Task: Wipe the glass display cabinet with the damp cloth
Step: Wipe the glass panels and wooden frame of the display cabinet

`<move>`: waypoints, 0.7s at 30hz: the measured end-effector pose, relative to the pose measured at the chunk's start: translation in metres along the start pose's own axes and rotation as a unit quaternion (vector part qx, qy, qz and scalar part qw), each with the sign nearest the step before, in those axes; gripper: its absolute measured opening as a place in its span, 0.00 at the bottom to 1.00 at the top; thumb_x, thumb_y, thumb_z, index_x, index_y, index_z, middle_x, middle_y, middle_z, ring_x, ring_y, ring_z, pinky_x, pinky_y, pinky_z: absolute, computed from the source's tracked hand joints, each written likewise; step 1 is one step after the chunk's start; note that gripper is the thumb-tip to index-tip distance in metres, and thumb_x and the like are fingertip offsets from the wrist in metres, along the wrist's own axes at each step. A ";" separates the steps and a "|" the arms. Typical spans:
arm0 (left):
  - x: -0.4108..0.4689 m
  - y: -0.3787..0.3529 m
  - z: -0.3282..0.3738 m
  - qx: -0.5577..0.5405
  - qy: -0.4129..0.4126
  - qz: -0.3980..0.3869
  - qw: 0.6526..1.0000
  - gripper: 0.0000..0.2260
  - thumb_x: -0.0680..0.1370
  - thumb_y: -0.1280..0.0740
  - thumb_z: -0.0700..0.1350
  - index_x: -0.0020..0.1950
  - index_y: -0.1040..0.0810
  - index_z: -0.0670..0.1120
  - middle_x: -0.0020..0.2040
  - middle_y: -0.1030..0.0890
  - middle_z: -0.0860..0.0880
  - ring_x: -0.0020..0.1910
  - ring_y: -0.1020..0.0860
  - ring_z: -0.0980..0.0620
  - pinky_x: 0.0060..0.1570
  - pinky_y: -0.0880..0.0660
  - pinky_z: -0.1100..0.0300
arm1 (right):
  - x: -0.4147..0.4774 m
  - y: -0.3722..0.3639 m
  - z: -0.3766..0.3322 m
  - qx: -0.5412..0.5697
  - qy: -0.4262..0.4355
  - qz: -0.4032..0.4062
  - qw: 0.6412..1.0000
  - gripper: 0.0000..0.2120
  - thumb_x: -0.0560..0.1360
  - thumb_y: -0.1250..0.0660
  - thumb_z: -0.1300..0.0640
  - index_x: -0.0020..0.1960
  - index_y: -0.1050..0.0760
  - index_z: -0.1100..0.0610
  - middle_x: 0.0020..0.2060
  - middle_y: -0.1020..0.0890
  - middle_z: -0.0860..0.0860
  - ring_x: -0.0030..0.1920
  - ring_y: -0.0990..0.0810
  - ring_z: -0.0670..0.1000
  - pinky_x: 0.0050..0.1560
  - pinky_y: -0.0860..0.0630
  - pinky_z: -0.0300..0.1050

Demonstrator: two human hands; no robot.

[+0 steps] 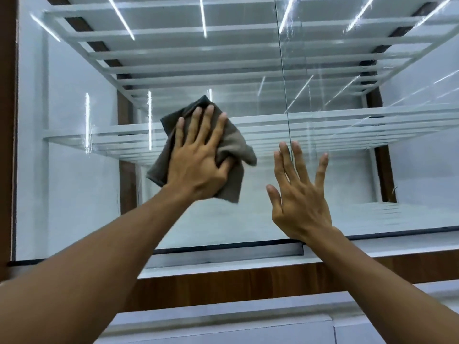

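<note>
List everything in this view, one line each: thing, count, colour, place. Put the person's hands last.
cloth: one, grey-brown, flat against the left pane, under the left hand
glass front: two panes, clear with streaks and light reflections, meeting at a vertical seam right of centre
slatted shelves: two, white, inside the cabinet, one high and one at mid height
wood trim: one, brown, along the left edge and below the glass
white panel: one, white, at the bottom of the view below the trim
left hand: one, fingers spread and straight, pressing the cloth to the glass
right hand: one, fingers spread, raised at the seam, holding nothing
</note>
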State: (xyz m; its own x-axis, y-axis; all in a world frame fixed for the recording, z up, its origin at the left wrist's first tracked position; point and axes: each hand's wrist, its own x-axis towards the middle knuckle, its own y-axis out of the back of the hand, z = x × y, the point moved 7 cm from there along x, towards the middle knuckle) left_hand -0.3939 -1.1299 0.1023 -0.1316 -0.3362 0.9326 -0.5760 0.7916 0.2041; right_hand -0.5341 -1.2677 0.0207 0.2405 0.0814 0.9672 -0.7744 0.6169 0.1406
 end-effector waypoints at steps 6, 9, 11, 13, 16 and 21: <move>-0.058 -0.014 0.036 -0.005 -0.125 -0.017 0.992 0.38 0.80 0.42 0.61 0.86 0.49 0.46 0.86 0.52 0.43 0.85 0.56 0.43 0.82 0.59 0.39 | 0.011 0.002 -0.021 0.039 0.037 0.035 0.998 0.32 0.82 0.49 0.51 0.83 0.45 0.62 0.83 0.46 0.61 0.84 0.52 0.60 0.79 0.58 0.74; -0.089 -0.007 -0.014 0.005 -0.145 -0.031 0.989 0.38 0.80 0.41 0.61 0.86 0.50 0.49 0.86 0.52 0.45 0.85 0.56 0.45 0.82 0.58 0.40 | 0.024 -0.005 -0.047 0.071 0.046 0.038 0.996 0.32 0.83 0.50 0.53 0.83 0.50 0.64 0.83 0.49 0.62 0.84 0.53 0.60 0.82 0.57 0.64; -0.090 0.004 -0.069 0.012 -0.051 -0.008 0.999 0.38 0.79 0.41 0.60 0.86 0.50 0.49 0.86 0.51 0.45 0.85 0.55 0.45 0.82 0.58 0.40 | 0.033 -0.008 -0.060 0.091 0.035 0.039 0.994 0.31 0.84 0.51 0.51 0.84 0.51 0.63 0.84 0.50 0.62 0.84 0.54 0.60 0.82 0.57 0.65; -0.089 0.017 -0.121 0.011 0.074 0.019 0.997 0.37 0.79 0.44 0.61 0.86 0.50 0.49 0.86 0.52 0.45 0.85 0.55 0.45 0.82 0.57 0.40 | 0.040 -0.010 -0.075 0.101 0.052 0.035 0.993 0.31 0.85 0.52 0.48 0.84 0.50 0.59 0.84 0.51 0.60 0.84 0.54 0.60 0.81 0.57 0.67; -0.095 0.020 -0.133 -0.009 0.185 0.047 0.982 0.38 0.80 0.46 0.61 0.86 0.53 0.48 0.86 0.54 0.44 0.85 0.58 0.45 0.82 0.59 0.39 | 0.046 -0.015 -0.093 0.081 0.068 0.032 0.994 0.30 0.85 0.53 0.46 0.85 0.48 0.56 0.84 0.51 0.59 0.84 0.53 0.60 0.80 0.56 0.72; -0.110 -0.004 -0.043 0.004 -0.059 -0.027 0.998 0.39 0.79 0.44 0.61 0.86 0.51 0.46 0.86 0.55 0.43 0.85 0.58 0.43 0.81 0.57 0.36 | 0.047 -0.020 -0.099 0.067 0.040 0.038 0.996 0.31 0.84 0.52 0.48 0.84 0.48 0.56 0.84 0.52 0.60 0.84 0.54 0.60 0.78 0.55 0.76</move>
State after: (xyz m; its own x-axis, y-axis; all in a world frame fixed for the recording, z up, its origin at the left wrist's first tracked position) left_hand -0.3423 -1.0742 0.0112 -0.1953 -0.4362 0.8784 -0.5905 0.7674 0.2499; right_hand -0.4495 -1.1989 0.0420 0.2204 0.1891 0.9569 -0.8617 0.4975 0.1001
